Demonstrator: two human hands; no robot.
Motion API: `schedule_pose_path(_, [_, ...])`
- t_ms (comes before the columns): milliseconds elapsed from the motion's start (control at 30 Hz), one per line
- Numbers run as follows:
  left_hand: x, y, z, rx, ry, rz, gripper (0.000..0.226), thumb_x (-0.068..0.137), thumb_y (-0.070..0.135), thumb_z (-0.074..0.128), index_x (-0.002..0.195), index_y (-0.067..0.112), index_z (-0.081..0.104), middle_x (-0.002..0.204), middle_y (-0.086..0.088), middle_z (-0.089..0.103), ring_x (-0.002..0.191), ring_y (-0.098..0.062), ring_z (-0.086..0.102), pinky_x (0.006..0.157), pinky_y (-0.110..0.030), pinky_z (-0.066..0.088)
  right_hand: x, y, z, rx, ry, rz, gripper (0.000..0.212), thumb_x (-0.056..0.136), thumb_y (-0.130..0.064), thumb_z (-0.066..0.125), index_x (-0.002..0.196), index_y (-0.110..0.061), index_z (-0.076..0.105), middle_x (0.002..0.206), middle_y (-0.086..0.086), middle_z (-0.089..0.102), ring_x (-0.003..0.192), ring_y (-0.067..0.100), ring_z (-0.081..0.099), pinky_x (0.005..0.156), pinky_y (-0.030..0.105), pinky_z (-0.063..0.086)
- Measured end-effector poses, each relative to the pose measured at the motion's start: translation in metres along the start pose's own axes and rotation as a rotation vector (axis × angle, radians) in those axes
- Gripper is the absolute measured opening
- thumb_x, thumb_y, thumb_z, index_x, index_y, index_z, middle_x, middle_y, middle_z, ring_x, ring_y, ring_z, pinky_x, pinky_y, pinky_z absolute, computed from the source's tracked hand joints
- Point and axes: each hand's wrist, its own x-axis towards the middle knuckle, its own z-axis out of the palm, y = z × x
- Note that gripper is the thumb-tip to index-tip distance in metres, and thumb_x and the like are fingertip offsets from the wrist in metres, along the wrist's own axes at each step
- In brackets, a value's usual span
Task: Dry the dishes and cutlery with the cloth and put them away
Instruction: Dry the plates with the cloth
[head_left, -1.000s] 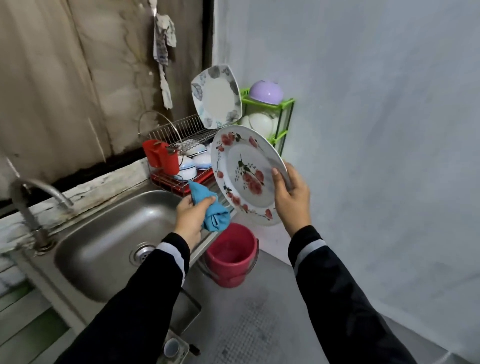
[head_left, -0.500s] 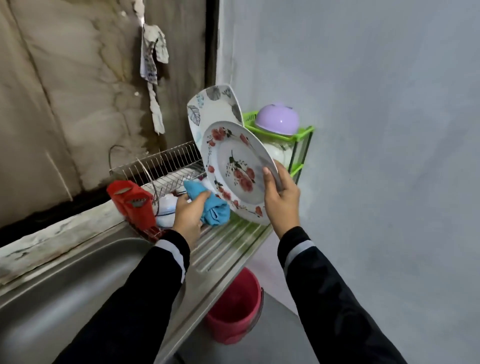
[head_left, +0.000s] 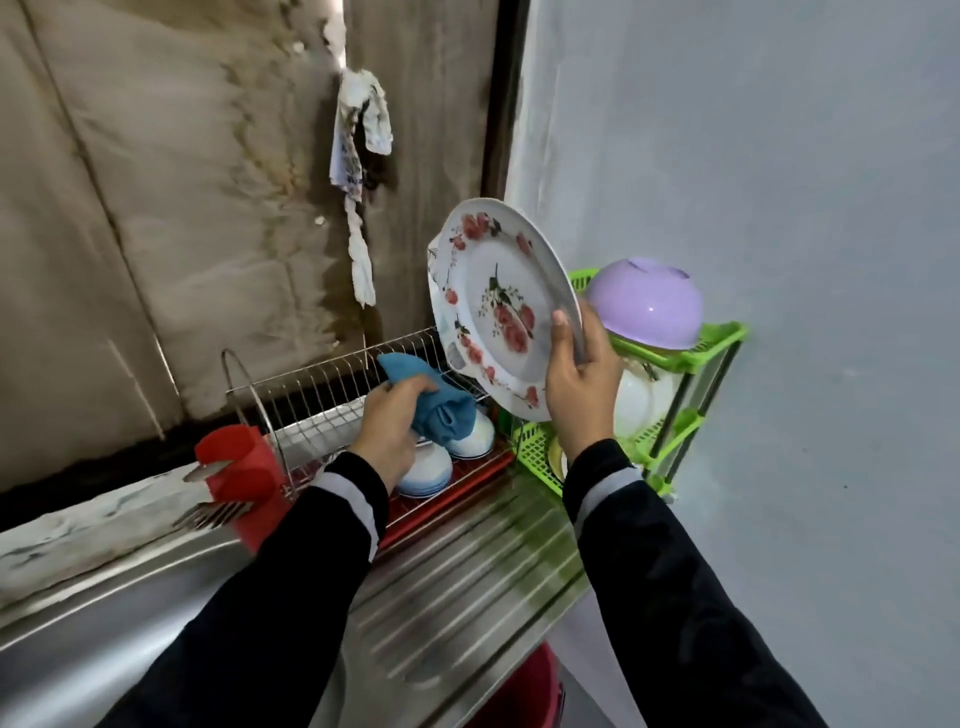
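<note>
The plate (head_left: 498, 312), white with red flowers, was held nearly upright, its face turned towards the camera, above the right end of the rack (head_left: 322, 384) and just beside the shelf (head_left: 717, 338). It was gripped at its lower right rim by the right hand (head_left: 576, 384), with the thumb laid on the face and the fingers curled behind the rim. The blue cloth (head_left: 441, 400) was clutched in a bunch by the left hand (head_left: 389, 421), whose fingers were closed around it. The cloth was held low, just beside the lower left rim of the plate; whether the two touched could not be told.

Under the left hand, white bowls (head_left: 426, 462) with blue rims were seen upturned in the rack, over a red tray (head_left: 452, 499). A red holder (head_left: 244, 467) was fixed at the left end of the rack, and forks (head_left: 213, 514) were seen sticking out of it.

On the top tier of the green shelf a purple bowl (head_left: 644, 301) was set upside down, and a white bowl (head_left: 639, 400) was stowed on the tier below. The rack and the shelf were both stood at the back of the ribbed steel drainboard (head_left: 467, 571). Part of a red bucket (head_left: 535, 691) was seen below the edge of the drainboard. A torn rag (head_left: 358, 171) was hung on the stained wall above the rack.
</note>
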Motion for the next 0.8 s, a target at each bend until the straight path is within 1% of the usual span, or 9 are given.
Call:
schedule_pose_path(100, [0.018, 0.002, 0.005, -0.021, 0.035, 0.002, 0.013, 0.087, 0.0, 0.059, 0.099, 0.003, 0.062, 0.094, -0.012, 0.067, 0.082, -0.023, 0.065, 0.076, -0.035, 0.053, 0.018, 0.025, 0.014, -0.019, -0.026, 0.012, 0.029, 0.103, -0.021, 0.051, 0.129, -0.015, 0.061, 0.116, -0.005, 0.068, 0.113, 0.004, 0.061, 0.101, 0.033, 0.051])
schedule_pose_path(233, [0.043, 0.008, 0.015, -0.055, 0.084, 0.048, 0.009, 0.086, 0.0, 0.054, 0.092, 0.003, 0.059, 0.1, -0.017, 0.063, 0.09, -0.029, 0.062, 0.08, -0.038, 0.051, 0.05, 0.06, 0.04, -0.052, -0.1, -0.004, 0.038, 0.102, -0.031, 0.047, 0.134, -0.014, 0.06, 0.126, 0.006, 0.066, 0.119, 0.017, 0.061, 0.101, 0.046, 0.05])
schedule_pose_path(367, [0.065, 0.007, 0.026, -0.082, 0.171, 0.058, 0.017, 0.081, 0.0, 0.051, 0.097, 0.002, 0.057, 0.097, -0.017, 0.062, 0.081, -0.029, 0.061, 0.072, -0.034, 0.051, 0.081, 0.09, 0.059, -0.088, -0.21, 0.013, 0.04, 0.102, -0.034, 0.044, 0.138, -0.02, 0.056, 0.132, 0.0, 0.063, 0.123, 0.015, 0.058, 0.104, 0.045, 0.049])
schedule_pose_path(433, [0.074, 0.005, 0.032, -0.112, 0.219, 0.062, 0.012, 0.081, -0.001, 0.05, 0.089, 0.004, 0.056, 0.091, -0.016, 0.061, 0.075, -0.028, 0.061, 0.07, -0.033, 0.051, 0.093, 0.101, 0.065, -0.056, -0.26, 0.049, 0.039, 0.102, -0.029, 0.045, 0.139, -0.02, 0.055, 0.135, -0.007, 0.059, 0.125, 0.01, 0.054, 0.108, 0.041, 0.046])
schedule_pose_path(500, [0.08, 0.005, 0.035, -0.123, 0.246, 0.062, 0.011, 0.081, -0.001, 0.049, 0.082, 0.008, 0.055, 0.085, -0.013, 0.061, 0.072, -0.025, 0.06, 0.068, -0.032, 0.05, 0.101, 0.104, 0.069, -0.049, -0.28, 0.047, 0.039, 0.101, -0.021, 0.045, 0.139, -0.02, 0.056, 0.132, -0.009, 0.056, 0.123, 0.007, 0.052, 0.109, 0.035, 0.045])
schedule_pose_path(600, [0.088, 0.003, 0.038, -0.117, 0.314, 0.074, 0.012, 0.083, -0.001, 0.049, 0.078, 0.01, 0.053, 0.079, -0.01, 0.059, 0.069, -0.023, 0.058, 0.064, -0.03, 0.048, 0.112, 0.115, 0.074, -0.05, -0.328, 0.015, 0.039, 0.1, -0.01, 0.045, 0.137, -0.015, 0.057, 0.127, -0.007, 0.057, 0.106, -0.014, 0.048, 0.096, 0.002, 0.037])
schedule_pose_path(633, [0.089, 0.003, 0.038, -0.118, 0.326, 0.078, 0.012, 0.083, 0.0, 0.048, 0.079, 0.01, 0.053, 0.081, -0.011, 0.06, 0.07, -0.023, 0.058, 0.065, -0.03, 0.048, 0.114, 0.118, 0.078, -0.029, -0.332, 0.024, 0.039, 0.1, -0.007, 0.045, 0.137, -0.013, 0.057, 0.126, -0.008, 0.057, 0.099, -0.019, 0.048, 0.09, -0.003, 0.034])
schedule_pose_path(700, [0.092, 0.001, 0.037, -0.12, 0.354, 0.093, 0.012, 0.084, 0.0, 0.048, 0.08, 0.01, 0.054, 0.084, -0.011, 0.06, 0.073, -0.023, 0.058, 0.067, -0.031, 0.048, 0.114, 0.121, 0.086, 0.033, -0.325, 0.068, 0.041, 0.1, -0.005, 0.045, 0.14, -0.011, 0.055, 0.131, -0.008, 0.058, 0.099, -0.025, 0.051, 0.093, 0.004, 0.042])
schedule_pose_path(800, [0.093, -0.002, 0.034, -0.126, 0.395, 0.094, 0.012, 0.085, 0.001, 0.047, 0.079, 0.01, 0.053, 0.08, -0.01, 0.059, 0.072, -0.023, 0.058, 0.067, -0.031, 0.048, 0.108, 0.131, 0.095, 0.02, -0.297, 0.068, 0.045, 0.097, -0.016, 0.044, 0.141, -0.017, 0.055, 0.136, -0.002, 0.062, 0.12, 0.004, 0.059, 0.102, 0.036, 0.051])
